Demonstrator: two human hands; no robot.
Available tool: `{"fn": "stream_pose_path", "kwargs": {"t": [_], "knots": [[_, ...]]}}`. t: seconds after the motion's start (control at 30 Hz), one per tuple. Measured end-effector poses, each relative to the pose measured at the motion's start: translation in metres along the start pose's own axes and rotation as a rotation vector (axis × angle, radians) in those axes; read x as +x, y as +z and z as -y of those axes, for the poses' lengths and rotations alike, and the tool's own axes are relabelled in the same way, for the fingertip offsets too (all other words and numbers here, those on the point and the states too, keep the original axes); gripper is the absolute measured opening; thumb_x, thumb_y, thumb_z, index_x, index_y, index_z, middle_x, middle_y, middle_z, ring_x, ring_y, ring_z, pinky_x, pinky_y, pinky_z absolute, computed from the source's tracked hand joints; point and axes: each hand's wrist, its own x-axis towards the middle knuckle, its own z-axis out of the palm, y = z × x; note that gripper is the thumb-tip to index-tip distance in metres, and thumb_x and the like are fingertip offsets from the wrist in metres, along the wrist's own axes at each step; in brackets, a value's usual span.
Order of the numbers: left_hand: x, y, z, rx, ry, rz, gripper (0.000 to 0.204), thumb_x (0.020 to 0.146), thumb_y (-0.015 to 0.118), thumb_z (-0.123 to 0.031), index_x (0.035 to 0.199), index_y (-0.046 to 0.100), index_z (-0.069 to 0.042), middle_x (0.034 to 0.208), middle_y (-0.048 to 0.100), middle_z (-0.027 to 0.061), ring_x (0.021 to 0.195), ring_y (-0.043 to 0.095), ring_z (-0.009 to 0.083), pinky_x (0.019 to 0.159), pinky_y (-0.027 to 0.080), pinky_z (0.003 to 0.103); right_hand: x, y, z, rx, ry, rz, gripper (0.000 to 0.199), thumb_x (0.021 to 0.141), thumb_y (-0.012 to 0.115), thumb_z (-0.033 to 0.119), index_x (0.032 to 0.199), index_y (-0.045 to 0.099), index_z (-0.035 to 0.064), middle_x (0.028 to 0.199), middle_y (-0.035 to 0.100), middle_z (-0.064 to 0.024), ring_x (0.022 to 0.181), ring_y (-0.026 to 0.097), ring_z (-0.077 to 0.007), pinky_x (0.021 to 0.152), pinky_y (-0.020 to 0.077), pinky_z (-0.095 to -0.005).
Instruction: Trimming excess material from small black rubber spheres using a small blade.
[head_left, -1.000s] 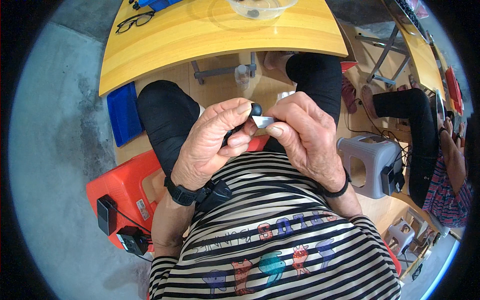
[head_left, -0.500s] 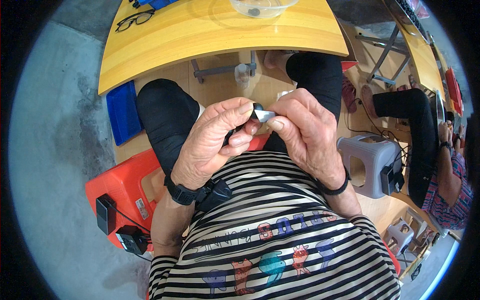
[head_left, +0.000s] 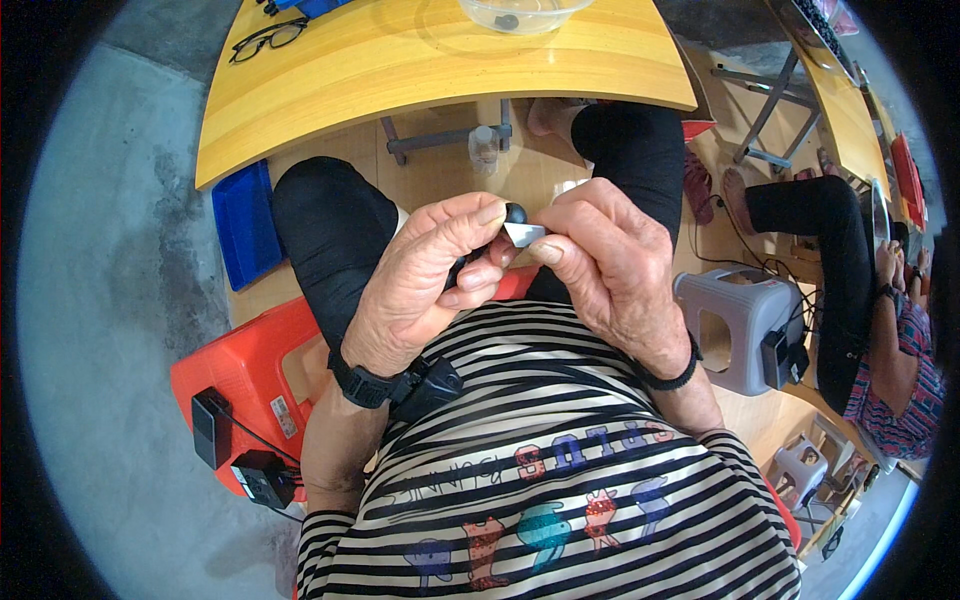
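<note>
Above my lap, my left hand (head_left: 425, 265) pinches a small rounded black piece (head_left: 516, 213) between thumb and forefinger, its other fingers curled underneath. My right hand (head_left: 610, 260) closes thumb and forefinger on a small flat silvery blade (head_left: 524, 235). The blade points left and lies against the lower side of the black piece. Where the blade enters my right fingers, the rest of it is hidden. More black shows between my left fingers, but I cannot make out what it belongs to.
Ahead stands a yellow wooden table (head_left: 450, 70) with glasses (head_left: 268, 40) and a clear bowl (head_left: 525, 14) holding a dark piece. A blue tray (head_left: 246, 230) is at the left, a red stool (head_left: 245, 360) below it. A grey stool (head_left: 735, 330) and another person (head_left: 895, 370) are at the right.
The blade has tilted and shifted slightly left against the black piece, and more of that piece shows above it. Both hands stay nearly in place.
</note>
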Motion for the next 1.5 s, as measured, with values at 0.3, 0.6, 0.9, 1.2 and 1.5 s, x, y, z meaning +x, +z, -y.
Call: {"fn": "stream_pose_path", "kwargs": {"t": [0.3, 0.6, 0.9, 1.2, 1.5], "knots": [[0.001, -0.004, 0.000, -0.005, -0.007, 0.052, 0.017, 0.092, 0.053, -0.017, 0.093, 0.056, 0.000, 0.074, 0.053, 0.0051, 0.050, 0.038, 0.0027, 0.038, 0.026, 0.014, 0.001, 0.001, -0.002, 0.037, 0.013, 0.000, 0.013, 0.081, 0.066, 0.017, 0.082, 0.062, 0.0042, 0.069, 0.054, -0.0087, 0.059, 0.055, -0.0237, 0.051, 0.0444, -0.0319], [0.000, -0.001, 0.001, 0.058, -0.002, 0.065, 0.023, 0.092, 0.053, -0.019, 0.098, 0.053, 0.003, 0.076, 0.050, 0.0047, 0.048, 0.033, 0.0007, 0.038, 0.024, 0.013, 0.001, -0.003, -0.010, 0.146, 0.139, 0.004, 0.014, 0.084, 0.063, 0.015, 0.082, 0.062, 0.0015, 0.071, 0.055, -0.0103, 0.063, 0.056, -0.0250, 0.056, 0.0446, -0.0324], [0.000, 0.000, 0.000, 0.001, 0.002, 0.010, 0.017, 0.092, 0.054, -0.016, 0.094, 0.058, 0.000, 0.074, 0.053, 0.0052, 0.050, 0.039, 0.0030, 0.038, 0.026, 0.014, 0.000, -0.002, 0.000, 0.129, 0.067, 0.016, 0.013, 0.083, 0.064, 0.016, 0.082, 0.064, 0.0039, 0.071, 0.056, -0.0083, 0.060, 0.056, -0.0219, 0.052, 0.0451, -0.0302], [0.000, -0.002, 0.001, 0.004, -0.004, -0.003, 0.021, 0.092, 0.052, -0.017, 0.101, 0.053, 0.002, 0.072, 0.049, 0.0029, 0.049, 0.037, 0.0013, 0.038, 0.026, 0.013, 0.001, 0.000, 0.000, 0.064, 0.022, 0.027, 0.012, 0.081, 0.065, 0.016, 0.082, 0.063, 0.0048, 0.070, 0.054, -0.0077, 0.058, 0.056, -0.0221, 0.051, 0.0452, -0.0311], [0.001, -0.006, 0.000, -0.002, -0.017, 0.035, 0.022, 0.093, 0.050, -0.018, 0.101, 0.053, 0.003, 0.074, 0.049, 0.0034, 0.049, 0.036, 0.0013, 0.039, 0.027, 0.013, 0.001, 0.002, -0.004, 0.064, 0.032, 0.029, 0.012, 0.081, 0.065, 0.017, 0.081, 0.063, 0.0048, 0.070, 0.055, -0.0079, 0.059, 0.056, -0.0224, 0.050, 0.0452, -0.0315]]}}
